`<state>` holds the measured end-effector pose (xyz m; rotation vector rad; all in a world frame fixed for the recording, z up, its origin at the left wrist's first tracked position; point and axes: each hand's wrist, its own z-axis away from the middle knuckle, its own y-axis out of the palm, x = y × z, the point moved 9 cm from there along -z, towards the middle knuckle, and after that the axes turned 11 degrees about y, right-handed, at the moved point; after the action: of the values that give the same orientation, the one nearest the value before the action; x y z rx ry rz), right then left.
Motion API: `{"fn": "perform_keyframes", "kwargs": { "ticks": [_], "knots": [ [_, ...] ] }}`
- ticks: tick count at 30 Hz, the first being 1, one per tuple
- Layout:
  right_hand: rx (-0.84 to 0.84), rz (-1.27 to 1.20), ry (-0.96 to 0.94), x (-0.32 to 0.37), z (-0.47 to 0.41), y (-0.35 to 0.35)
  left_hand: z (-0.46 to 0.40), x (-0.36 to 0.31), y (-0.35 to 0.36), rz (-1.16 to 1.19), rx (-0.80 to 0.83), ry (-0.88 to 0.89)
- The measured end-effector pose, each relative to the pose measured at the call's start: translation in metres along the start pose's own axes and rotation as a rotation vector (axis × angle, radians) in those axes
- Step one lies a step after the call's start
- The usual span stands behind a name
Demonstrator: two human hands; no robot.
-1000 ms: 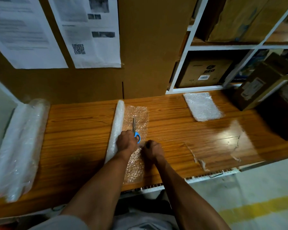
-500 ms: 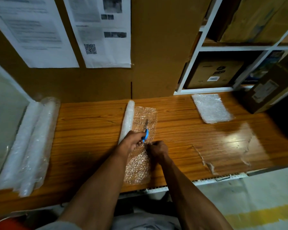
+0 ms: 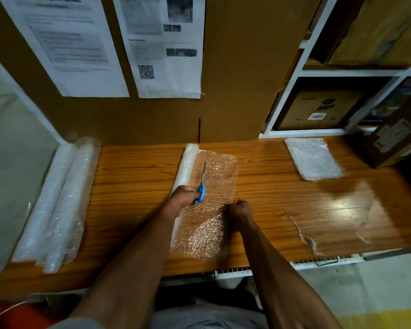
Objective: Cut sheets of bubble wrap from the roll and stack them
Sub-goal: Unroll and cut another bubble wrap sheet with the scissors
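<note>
My left hand gripped the blue-handled scissors, fingers curled through the handle loops; the blades pointed away from me and lay over the unrolled bubble wrap sheet, just beside the bubble wrap roll. Whether the blades were parted or closed could not be made out, since they read as one thin line. My right hand was curled on the sheet's right edge near its middle, pinching it; the fingertips themselves were hidden under the knuckles.

The roll lay on the wooden table, running from the back wall towards me. Its near part was covered by my left wrist and forearm. The sheet spread to the right of the roll, still joined along part of it; how far the cut had reached was hidden by my hand. The sheet's near end stopped close to the table's front edge.

The stack of cut sheets lay at the back right of the table, well apart from the roll; the number of sheets in it could not be told. Two larger rolls in clear plastic lay along the table's left end. A patch of clear tape or film was stuck to the tabletop at right, glare obscuring its outline. The posted papers on the cardboard wall were too blurred to read.
</note>
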<state>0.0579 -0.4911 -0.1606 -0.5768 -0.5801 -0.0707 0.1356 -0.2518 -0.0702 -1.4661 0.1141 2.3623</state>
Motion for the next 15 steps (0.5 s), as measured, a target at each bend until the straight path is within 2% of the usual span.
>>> {"fn": "perform_keyframes", "kwargs": {
  "ticks": [3, 9, 11, 15],
  "knots": [
    [-0.043, -0.036, -0.057, -0.008, -0.018, -0.012, -0.006, -0.003, -0.017, -0.091, -0.041, 0.053],
    [-0.104, -0.189, -0.051, -0.007, 0.006, -0.058, -0.012, -0.016, -0.025, -0.39, -0.071, 0.123],
    [-0.158, -0.243, -0.079, 0.0, 0.039, -0.081, -0.012, -0.023, -0.026, -0.477, -0.089, 0.144],
    [-0.241, -0.329, -0.053, -0.009, 0.059, -0.12, -0.009, -0.032, -0.03, -0.67, -0.191, 0.138]
  ]
}}
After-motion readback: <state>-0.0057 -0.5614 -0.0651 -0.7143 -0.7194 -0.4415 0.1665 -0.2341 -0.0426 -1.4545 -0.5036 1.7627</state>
